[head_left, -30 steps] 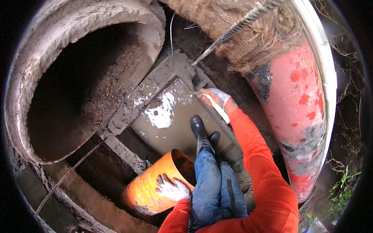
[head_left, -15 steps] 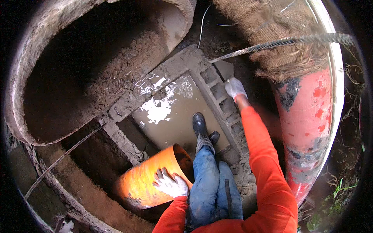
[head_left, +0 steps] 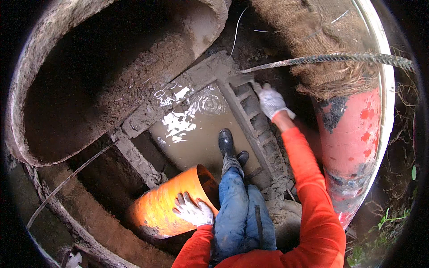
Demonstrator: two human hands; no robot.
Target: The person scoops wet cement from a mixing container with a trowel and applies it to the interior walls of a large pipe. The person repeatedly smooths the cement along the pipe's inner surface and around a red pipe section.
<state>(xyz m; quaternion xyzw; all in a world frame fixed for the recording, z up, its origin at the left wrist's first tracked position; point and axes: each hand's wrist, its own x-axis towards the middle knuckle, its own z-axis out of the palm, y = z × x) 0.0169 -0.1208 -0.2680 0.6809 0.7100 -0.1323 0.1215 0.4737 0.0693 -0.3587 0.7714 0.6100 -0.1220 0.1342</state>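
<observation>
The trowel is borne in the right hand; its blade lies at about 10 o'clock from that hand, over the far end of the block row, just short of the ribbed bar; whether the blocks are touched by the blade cannot be told. The right hand is gloved and mostly closed, its fingers curled about the handle, which is largely hidden; the exact grip cannot be told.

The long axis of the block row is laid from 11 o'clock to 5 o'clock, with open cells shown along its top; the right hand is set just beside its outer edge, near the 11 o'clock end, and is by far the nearer of the two hands; from the left hand the row is found at about 1 o'clock, well apart, with muddy water and the boots in between.

The left hand, also gloved, is laid flat on the orange pipe, fingers spread; nothing is seen to be gripped by it; the pipe's long axis is pointed from 8 o'clock to 2 o'clock, its open mouth turned toward the jeans.
</observation>
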